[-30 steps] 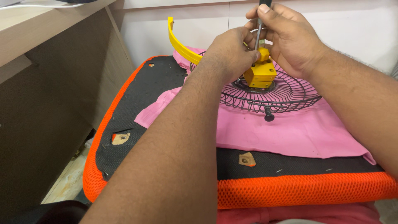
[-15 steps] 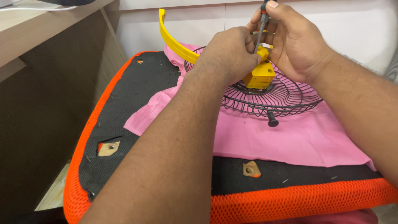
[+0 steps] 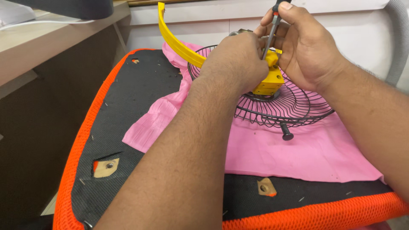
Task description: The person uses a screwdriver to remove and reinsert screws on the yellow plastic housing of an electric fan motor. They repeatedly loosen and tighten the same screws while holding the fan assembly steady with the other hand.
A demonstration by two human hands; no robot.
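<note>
A black wire fan guard (image 3: 294,106) lies on a pink cloth (image 3: 298,153). At its centre sits a yellow plastic motor housing (image 3: 269,83), and a curved yellow arm (image 3: 174,38) rises from it to the upper left. My left hand (image 3: 232,61) is closed over the top of the housing and hides most of it. My right hand (image 3: 304,42) grips a screwdriver (image 3: 272,34) with a dark handle, held nearly upright, its shaft pointing down into the housing between my two hands.
The cloth covers an overturned seat base (image 3: 128,110), black with an orange mesh edge and bolt holes (image 3: 106,167). A black knob (image 3: 287,136) sticks out from the guard's near rim. A wooden desk (image 3: 51,47) stands left, a grey hose (image 3: 400,38) at right.
The view has shifted, so the seat and guard sit lower and left in frame. Both hands stay on the housing and screwdriver with little visible motion.
</note>
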